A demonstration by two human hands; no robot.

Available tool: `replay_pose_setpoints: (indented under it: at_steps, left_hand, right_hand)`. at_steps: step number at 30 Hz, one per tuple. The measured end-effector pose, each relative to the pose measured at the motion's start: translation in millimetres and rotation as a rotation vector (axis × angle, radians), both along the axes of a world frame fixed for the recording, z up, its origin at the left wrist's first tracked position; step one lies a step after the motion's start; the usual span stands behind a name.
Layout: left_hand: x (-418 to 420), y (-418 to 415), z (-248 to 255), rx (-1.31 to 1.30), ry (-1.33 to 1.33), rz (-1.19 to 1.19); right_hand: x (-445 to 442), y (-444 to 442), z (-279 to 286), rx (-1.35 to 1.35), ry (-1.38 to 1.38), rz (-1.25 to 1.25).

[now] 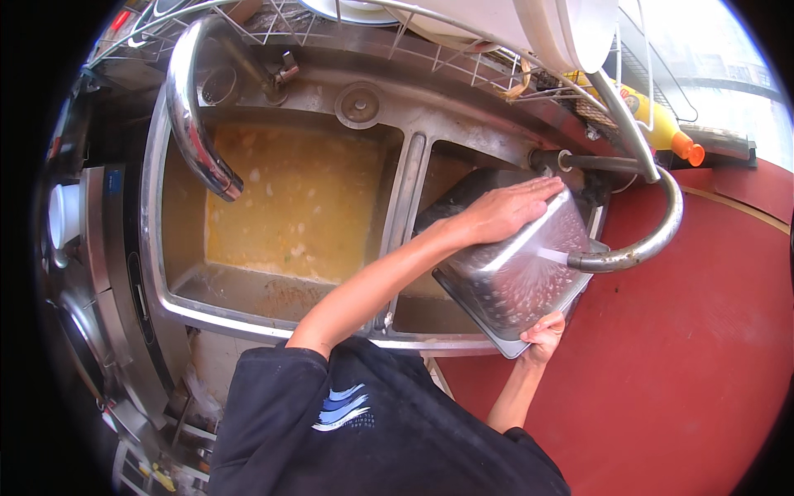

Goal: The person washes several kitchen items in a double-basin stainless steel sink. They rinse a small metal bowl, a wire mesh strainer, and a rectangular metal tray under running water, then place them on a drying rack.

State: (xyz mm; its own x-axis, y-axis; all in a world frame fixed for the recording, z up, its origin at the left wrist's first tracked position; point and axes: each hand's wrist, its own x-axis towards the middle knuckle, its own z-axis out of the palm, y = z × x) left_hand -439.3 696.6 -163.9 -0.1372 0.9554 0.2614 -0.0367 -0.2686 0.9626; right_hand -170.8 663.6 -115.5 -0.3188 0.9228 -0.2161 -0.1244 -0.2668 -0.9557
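Note:
A deep stainless-steel pan [496, 273] is tilted over the right sink basin [428, 316], its outer bottom and side turned up. My right hand [543, 338] grips the pan's flanged rim at its near right corner, thumb on top. My left hand [515, 208] lies flat on the pan's upper outer surface with fingers stretched out. From the curved metal spout [611, 259] on the right, a stream of water [552, 255] strikes the pan and fans out over it. The pan's inside is hidden from me.
Cloudy yellowish water stands in the left sink basin [285, 198], below a chrome faucet [192, 124]. A white wire rack [446, 68] with dishes spans the back. A yellow bottle with an orange cap [664, 124] lies at the right, beyond a red countertop [670, 347].

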Motion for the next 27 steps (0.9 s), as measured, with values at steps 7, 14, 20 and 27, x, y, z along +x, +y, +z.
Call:
replay_pose_setpoints:
  at_steps: [7,14,20,27]
  left_hand:
    - [8.8,-18.7,-8.0,-0.059,-0.011,0.099]
    - [-4.8,-18.8,7.6,0.008,0.058,0.259]
    - [-4.1,-22.4,4.8,-0.014,0.040,0.268]
    - [6.0,-34.8,8.1,-0.034,-0.035,0.265]
  right_hand:
    - [-4.0,-13.6,-10.8,-0.027,0.138,0.005]
    - [-8.0,-11.6,-15.5,0.058,0.059,0.099]
    - [-12.1,-15.9,-19.9,0.079,0.093,0.108]
    - [-4.2,-15.6,-22.6,0.134,0.061,0.082]
